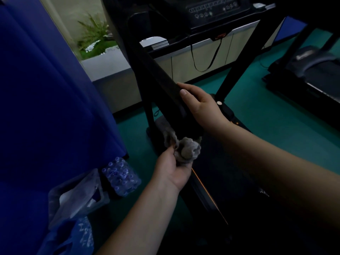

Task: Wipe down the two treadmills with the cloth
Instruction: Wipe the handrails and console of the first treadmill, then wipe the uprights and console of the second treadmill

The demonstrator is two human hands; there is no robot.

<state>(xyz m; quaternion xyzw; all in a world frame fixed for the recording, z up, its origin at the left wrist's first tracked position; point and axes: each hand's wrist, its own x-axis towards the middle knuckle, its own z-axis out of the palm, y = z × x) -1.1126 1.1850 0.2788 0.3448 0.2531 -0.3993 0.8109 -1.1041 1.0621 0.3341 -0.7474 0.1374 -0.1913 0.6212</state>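
Head view, left to right: pack of water bottles (121, 178) on green floor (276, 116) beside blue curtain (46, 89); left hand (173, 168) clamped round grey cloth (185, 148) under near treadmill (211, 8) handrail (156, 70) end; right hand (200, 105) gripping handrail; second treadmill (309, 70) far right.

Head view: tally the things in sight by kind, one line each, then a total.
Treadmills: 2, the near treadmill and the far treadmill
Cloth: 1, the grey cloth bunched at the handrail's end
Hands: 2, left hand gripping the cloth, right hand gripping the handrail
Pack of water bottles: 1
Plastic bags: 2, clear bag, blue bag
Total: 8
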